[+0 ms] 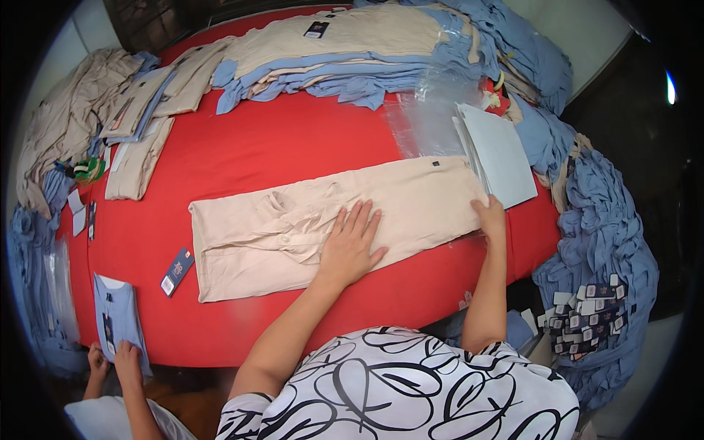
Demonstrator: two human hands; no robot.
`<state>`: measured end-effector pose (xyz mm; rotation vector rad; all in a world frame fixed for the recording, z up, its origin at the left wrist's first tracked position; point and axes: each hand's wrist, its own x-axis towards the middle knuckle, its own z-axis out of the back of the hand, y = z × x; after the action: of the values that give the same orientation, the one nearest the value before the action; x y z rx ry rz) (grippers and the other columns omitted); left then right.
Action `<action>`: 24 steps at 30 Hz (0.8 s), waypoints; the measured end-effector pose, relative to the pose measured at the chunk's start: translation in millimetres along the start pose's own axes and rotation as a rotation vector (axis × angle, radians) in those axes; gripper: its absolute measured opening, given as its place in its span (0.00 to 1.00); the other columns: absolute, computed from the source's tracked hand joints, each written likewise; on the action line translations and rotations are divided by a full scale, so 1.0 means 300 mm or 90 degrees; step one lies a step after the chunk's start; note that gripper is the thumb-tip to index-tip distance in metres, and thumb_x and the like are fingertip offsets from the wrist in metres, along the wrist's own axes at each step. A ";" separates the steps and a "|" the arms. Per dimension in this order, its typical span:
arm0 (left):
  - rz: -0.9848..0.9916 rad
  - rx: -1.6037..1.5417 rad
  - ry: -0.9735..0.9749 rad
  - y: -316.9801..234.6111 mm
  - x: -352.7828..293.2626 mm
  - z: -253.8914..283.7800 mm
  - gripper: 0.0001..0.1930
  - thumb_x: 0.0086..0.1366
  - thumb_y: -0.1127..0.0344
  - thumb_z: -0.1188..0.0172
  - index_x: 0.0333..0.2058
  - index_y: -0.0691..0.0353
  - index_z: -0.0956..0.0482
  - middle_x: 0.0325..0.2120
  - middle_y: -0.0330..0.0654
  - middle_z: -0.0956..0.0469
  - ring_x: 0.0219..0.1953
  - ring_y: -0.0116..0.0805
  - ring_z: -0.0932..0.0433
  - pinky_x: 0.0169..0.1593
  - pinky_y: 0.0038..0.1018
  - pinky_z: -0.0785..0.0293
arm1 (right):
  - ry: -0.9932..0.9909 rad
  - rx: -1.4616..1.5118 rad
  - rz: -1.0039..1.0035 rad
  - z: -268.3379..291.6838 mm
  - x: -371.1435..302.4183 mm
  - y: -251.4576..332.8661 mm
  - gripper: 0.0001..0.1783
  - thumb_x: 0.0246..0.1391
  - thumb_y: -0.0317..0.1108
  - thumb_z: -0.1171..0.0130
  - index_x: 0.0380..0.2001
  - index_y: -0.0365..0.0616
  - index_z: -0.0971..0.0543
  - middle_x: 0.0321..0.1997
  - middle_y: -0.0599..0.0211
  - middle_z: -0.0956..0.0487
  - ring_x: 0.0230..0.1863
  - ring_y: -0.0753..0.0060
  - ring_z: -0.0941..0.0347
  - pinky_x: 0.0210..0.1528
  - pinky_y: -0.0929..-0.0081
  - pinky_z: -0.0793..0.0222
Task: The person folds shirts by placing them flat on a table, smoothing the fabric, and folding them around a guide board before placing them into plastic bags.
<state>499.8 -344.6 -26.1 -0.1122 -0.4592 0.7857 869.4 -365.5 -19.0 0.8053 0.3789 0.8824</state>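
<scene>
A beige shirt (411, 198), folded into a long strip with its sleeve part laid over the left half, lies across the red-covered table (257, 147). My left hand (350, 246) rests flat on its middle, fingers spread. At the right end of the strip, my right hand (490, 217) has its fingers closed on the shirt's near corner. A dark swing tag (177, 272) with a string lies beside the shirt's left end. Just beyond my right hand is a stack of white card sheets (500, 158).
Stacked beige and blue shirts (330, 55) line the far edge, with clear plastic bags (429, 114) beside them. Blue garments (601, 213) heap at right, with several tags (587, 319) on them. At lower left a co-worker's hands (121, 356) hold a folded blue shirt (121, 315).
</scene>
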 end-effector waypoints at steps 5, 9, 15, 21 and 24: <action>0.000 -0.014 -0.024 0.003 0.000 0.006 0.34 0.62 0.46 0.43 0.61 0.62 0.32 0.60 0.50 0.33 0.66 0.48 0.40 0.69 0.46 0.48 | -0.098 0.003 0.155 -0.009 -0.050 0.255 0.14 0.52 0.28 0.42 0.42 0.34 0.27 0.35 0.41 0.20 0.40 0.39 0.23 0.44 0.57 0.29; 0.001 -0.019 -0.027 0.004 -0.003 -0.001 0.34 0.62 0.46 0.43 0.62 0.60 0.32 0.60 0.50 0.33 0.66 0.48 0.40 0.70 0.45 0.49 | -0.065 -0.103 0.206 -0.035 -0.136 0.434 0.11 0.54 0.27 0.44 0.41 0.36 0.28 0.34 0.41 0.20 0.39 0.37 0.24 0.43 0.54 0.31; -0.016 -0.170 -0.121 -0.002 0.015 0.068 0.25 0.60 0.58 0.39 0.56 0.60 0.26 0.57 0.49 0.30 0.63 0.48 0.36 0.65 0.43 0.41 | -0.030 -0.111 0.186 -0.038 -0.132 0.360 0.14 0.57 0.34 0.43 0.43 0.37 0.28 0.36 0.41 0.20 0.40 0.39 0.23 0.42 0.55 0.31; -0.182 -0.491 -0.265 -0.167 0.023 0.749 0.18 0.44 0.80 0.41 0.37 0.59 0.18 0.30 0.38 0.20 0.33 0.39 0.23 0.38 0.31 0.28 | -0.061 0.008 0.255 -0.128 -0.228 0.461 0.16 0.60 0.38 0.43 0.45 0.37 0.28 0.38 0.42 0.21 0.40 0.40 0.23 0.42 0.56 0.30; -0.334 -0.388 -0.265 -0.234 -0.044 0.923 0.16 0.49 0.73 0.43 0.39 0.56 0.19 0.31 0.35 0.21 0.34 0.34 0.23 0.44 0.33 0.31 | 0.036 -0.044 0.372 -0.202 -0.350 0.503 0.17 0.60 0.37 0.43 0.47 0.38 0.28 0.41 0.42 0.22 0.42 0.41 0.24 0.43 0.56 0.29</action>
<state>416.3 -423.2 235.8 -0.3806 -1.0668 0.1247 689.8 -365.0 53.2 0.8418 0.1578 1.4565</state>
